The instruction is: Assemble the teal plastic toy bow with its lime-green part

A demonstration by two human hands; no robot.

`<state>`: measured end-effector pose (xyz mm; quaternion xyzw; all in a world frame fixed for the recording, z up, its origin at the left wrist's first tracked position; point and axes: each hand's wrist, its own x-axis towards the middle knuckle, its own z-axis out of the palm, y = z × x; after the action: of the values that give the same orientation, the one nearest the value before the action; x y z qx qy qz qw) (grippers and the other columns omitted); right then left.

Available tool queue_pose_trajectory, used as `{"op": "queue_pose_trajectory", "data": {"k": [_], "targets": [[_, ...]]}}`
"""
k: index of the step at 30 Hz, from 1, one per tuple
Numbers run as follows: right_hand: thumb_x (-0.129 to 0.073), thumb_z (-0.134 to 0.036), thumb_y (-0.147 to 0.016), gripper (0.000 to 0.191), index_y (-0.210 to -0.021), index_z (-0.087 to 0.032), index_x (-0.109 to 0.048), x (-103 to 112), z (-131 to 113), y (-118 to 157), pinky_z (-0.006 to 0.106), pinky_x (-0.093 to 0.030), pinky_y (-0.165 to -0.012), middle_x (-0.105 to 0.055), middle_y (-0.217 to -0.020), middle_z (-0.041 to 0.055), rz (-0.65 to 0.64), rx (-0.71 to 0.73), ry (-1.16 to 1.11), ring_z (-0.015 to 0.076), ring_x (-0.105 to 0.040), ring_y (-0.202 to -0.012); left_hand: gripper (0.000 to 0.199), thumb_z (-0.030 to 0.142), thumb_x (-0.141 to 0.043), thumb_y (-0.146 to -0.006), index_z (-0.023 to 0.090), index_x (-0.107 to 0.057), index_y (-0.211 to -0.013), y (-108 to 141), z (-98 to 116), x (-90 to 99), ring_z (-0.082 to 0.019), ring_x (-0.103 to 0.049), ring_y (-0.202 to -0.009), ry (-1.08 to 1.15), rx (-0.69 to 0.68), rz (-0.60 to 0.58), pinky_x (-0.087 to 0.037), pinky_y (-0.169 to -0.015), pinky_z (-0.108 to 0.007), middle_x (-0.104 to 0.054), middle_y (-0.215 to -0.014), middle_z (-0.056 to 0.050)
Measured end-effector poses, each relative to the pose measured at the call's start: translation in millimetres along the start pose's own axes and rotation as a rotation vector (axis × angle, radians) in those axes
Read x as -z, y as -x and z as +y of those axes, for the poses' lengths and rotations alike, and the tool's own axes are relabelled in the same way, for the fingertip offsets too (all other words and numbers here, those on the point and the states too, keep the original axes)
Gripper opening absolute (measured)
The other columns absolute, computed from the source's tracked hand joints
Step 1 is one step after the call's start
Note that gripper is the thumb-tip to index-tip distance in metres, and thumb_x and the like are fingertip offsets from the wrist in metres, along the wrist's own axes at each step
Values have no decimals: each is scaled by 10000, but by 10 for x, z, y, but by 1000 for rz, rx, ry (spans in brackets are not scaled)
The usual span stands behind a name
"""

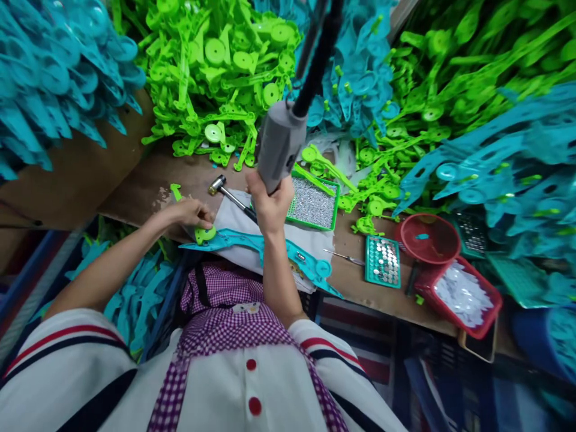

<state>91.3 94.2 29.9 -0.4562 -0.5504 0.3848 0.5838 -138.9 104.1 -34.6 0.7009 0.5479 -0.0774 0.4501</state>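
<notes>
My right hand (271, 201) is wrapped round a grey electric screwdriver (281, 141), which hangs from a dark cord and stands nearly upright over the bench. My left hand (191, 213) has its fingers pinched together just above a round green plastic part (206, 234); whatever lies between the fingertips is hidden. That green part sits at the left end of a long blue plastic piece (243, 237), laid across a white cloth (234, 213). My right forearm crosses in front of the blue piece's middle. The driver's tip is hidden behind my hand.
Behind the cloth lie a small hammer (231, 196) and a green tray of small metal parts (336, 207). Rightward are a screwdriver (344, 257), a teal tray (382, 281), a red bowl (429, 258) and a red bin (488, 324). Green parts (216, 72) and blue parts (58, 66) are heaped behind.
</notes>
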Motion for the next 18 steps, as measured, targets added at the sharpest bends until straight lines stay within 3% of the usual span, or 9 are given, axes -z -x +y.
{"op": "queue_pose_trajectory", "data": {"k": [3, 5, 7, 9, 12, 14, 16, 18], "targets": [[-587, -530, -874, 359, -1112, -262, -590, -94, 10, -74, 343, -553, -820, -637, -911, -5, -72, 23, 11, 152, -626, -873, 346, 533, -706, -697, 208, -761, -803, 75, 19, -38, -183, -634, -723, 34, -29, 64, -441, -681, -249, -734, -719, -8], [-596, -535, -872, 417, -1193, -270, -572, -38, 54, -60, 374, -544, -884, -653, -1028, 17, -123, 83, 64, 176, -624, -987, 394, 557, -684, -717, 197, -764, -856, 114, 22, -73, -202, -652, -769, 73, -60, 77, -470, -722, -272, -753, -786, -30], [-636, -536, -849, 493, -1264, -282, -555, 188, 106, 55, 415, -524, -948, -644, -1172, 49, -149, 161, 166, 212, -604, -1102, 432, 575, -664, -735, 192, -763, -906, 144, 19, -105, -232, -673, -851, 94, -96, 96, -494, -796, -310, -770, -893, -57], [-669, -515, -834, 512, -1283, -291, -568, 598, 143, 302, 446, -507, -985, -638, -1243, 73, -133, 208, 312, 236, -597, -1148, 445, 584, -639, -763, 196, -760, -943, 193, 20, -140, -258, -674, -944, 66, -126, 152, -489, -902, -362, -767, -987, -75], [-634, -402, -887, 252, -1092, -263, -678, 1362, 145, 872, 422, -540, -888, -721, -1026, 61, -8, 139, 563, 224, -666, -975, 452, 560, -585, -829, 201, -732, -1060, 338, 95, -233, -281, -646, -1047, -23, -168, 329, -435, -1019, -447, -741, -1091, -88], [-611, -346, -908, 159, -946, -221, -701, 1755, 137, 1278, 363, -540, -802, -728, -904, 51, 177, 26, 694, 197, -677, -862, 431, 503, -529, -893, 200, -694, -1151, 445, 254, -350, -284, -622, -1093, -67, -211, 519, -433, -1019, -464, -708, -1145, -96], [-570, -353, -931, 202, -891, -194, -689, 1935, 165, 1612, 321, -517, -710, -706, -822, 43, 428, -69, 759, 173, -656, -755, 340, 417, -488, -950, 214, -689, -1134, 488, 525, -528, -257, -614, -1094, -95, -295, 662, -443, -999, -435, -692, -1123, -84], [-568, -405, -926, 258, -836, -187, -674, 1935, 247, 1834, 318, -493, -687, -683, -776, 38, 505, -82, 811, 172, -639, -725, 261, 346, -493, -974, 223, -684, -1103, 425, 878, -771, -206, -625, -1038, -84, -487, 616, -469, -946, -365, -686, -1073, -61]]}}
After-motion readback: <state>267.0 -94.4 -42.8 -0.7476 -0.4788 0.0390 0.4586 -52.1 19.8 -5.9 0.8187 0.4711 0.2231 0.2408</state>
